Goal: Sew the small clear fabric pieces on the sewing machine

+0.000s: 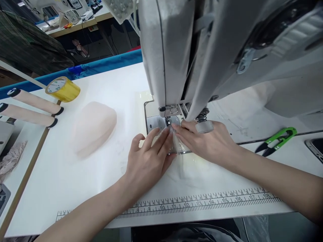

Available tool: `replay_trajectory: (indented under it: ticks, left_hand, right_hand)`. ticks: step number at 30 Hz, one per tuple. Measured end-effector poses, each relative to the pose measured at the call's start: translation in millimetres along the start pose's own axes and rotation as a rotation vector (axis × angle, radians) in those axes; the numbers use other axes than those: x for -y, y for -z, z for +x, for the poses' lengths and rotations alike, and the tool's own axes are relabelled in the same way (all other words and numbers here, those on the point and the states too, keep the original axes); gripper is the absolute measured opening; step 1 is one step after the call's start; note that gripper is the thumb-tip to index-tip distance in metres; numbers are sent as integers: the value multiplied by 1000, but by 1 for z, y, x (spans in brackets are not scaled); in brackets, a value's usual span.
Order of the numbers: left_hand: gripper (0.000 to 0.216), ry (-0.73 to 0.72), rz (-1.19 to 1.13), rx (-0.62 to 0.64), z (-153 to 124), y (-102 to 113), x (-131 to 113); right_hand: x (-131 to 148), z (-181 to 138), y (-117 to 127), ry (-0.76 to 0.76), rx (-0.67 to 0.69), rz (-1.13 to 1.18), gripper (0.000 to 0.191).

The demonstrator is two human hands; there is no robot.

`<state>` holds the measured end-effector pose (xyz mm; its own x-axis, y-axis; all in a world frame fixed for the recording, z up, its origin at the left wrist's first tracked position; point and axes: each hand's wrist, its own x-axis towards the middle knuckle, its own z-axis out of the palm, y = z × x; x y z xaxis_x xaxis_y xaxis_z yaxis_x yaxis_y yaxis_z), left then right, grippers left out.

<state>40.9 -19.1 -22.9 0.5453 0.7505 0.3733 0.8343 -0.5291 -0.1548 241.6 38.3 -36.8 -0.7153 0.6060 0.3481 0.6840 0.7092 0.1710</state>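
Observation:
A grey-white sewing machine (171, 50) stands over its metal needle plate (155, 123), the presser foot (168, 121) low above it. My left hand (148, 154) rests just in front of the foot, fingers stretched and partly spread, the thumb low beside the plate. My right hand (207, 139) lies on the plate's right side, fingers stretched towards the needle, partly behind a round machine knob (204, 126). The fingertips of both hands nearly meet. Whatever lies under them is hidden; any sheer cloth there is too faint to make out. A sheer, pale pink fabric piece (97, 129) lies left on the white table.
Green-handled thread snips (280, 139) lie right of my right hand. Yellow tape (63, 89) and two pink thread cones (30, 114) stand at left. A printed ruler (186, 205) runs along the front edge. Behind is another sewing table (83, 25) and a dark plaid garment (27, 43).

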Motion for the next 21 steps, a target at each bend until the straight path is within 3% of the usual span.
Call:
replay_trajectory:
  ticks: [9,18,21]
  left_hand:
    - [36,24,26,13,3,-3,-1]
    - [37,-10,23,24,-9,7,-14]
    - [38,-34,30,21,-15,11,-21]
  right_hand:
    - [-3,4,-3,22,81,14,26]
    - [0,-1,7,41,-156,89,24]
    - [4,0,8,76,-154,107,26]
